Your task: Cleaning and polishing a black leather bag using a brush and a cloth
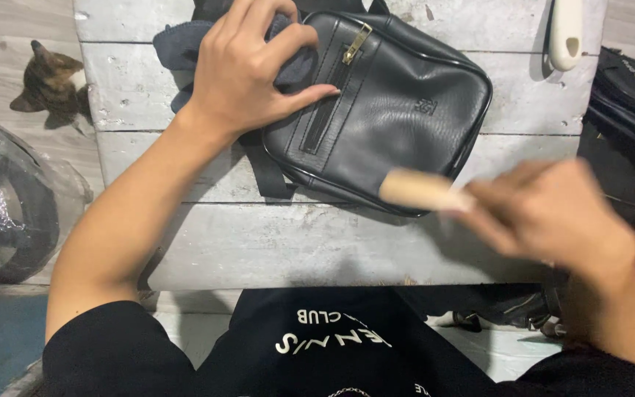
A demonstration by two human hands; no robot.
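A black leather bag (398, 110) with a front zipper lies on a white wooden table (295, 242). My left hand (248, 70) rests on the bag's left end, fingers closed around a dark grey cloth (178, 48) that spreads out beside the bag. My right hand (553, 213), blurred by motion, grips a pale wooden handle (417, 189), likely a brush, whose end hovers at the bag's lower right corner. The bag's strap (270, 173) hangs toward the table front.
A cat (53, 81) sits on the floor at the upper left. A clear plastic-wrapped dark object (9, 206) lies at the left. A cream-coloured handle (566, 33) rests at the table's far right, beside a black bag (630, 95).
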